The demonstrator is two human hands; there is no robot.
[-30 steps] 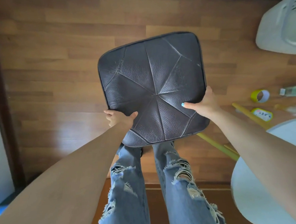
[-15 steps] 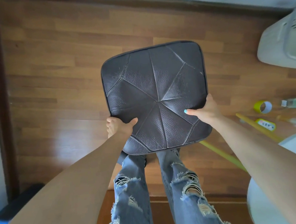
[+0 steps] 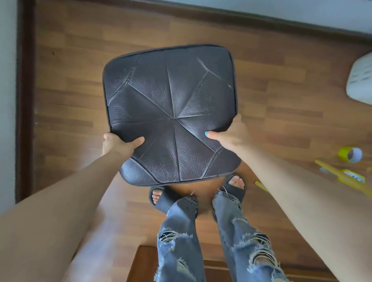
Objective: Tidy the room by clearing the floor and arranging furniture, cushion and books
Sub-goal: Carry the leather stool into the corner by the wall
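Brown wooden planks (image 3: 276, 96) run under you, edged by a dark skirting board (image 3: 25, 102) along two pale walls. You hold one cushion (image 3: 171, 113) out in front, above the floor and just beyond your two feet in dark slippers (image 3: 162, 200). Your left hand (image 3: 120, 143) grips its left edge, thumb pressed on top and the other fingers tucked beneath; your right hand (image 3: 232, 132) grips the right edge the same way, thumb with a turquoise nail lying on the leather. The cushion is square with rounded corners, dark and leathery, its seams fanning out from a centre point, with pale scuff marks near the far right corner. To your right lie one roll of yellow tape (image 3: 350, 154), yellow sticks (image 3: 335, 176) whose number you cannot count, and one white appliance (image 3: 366, 79).
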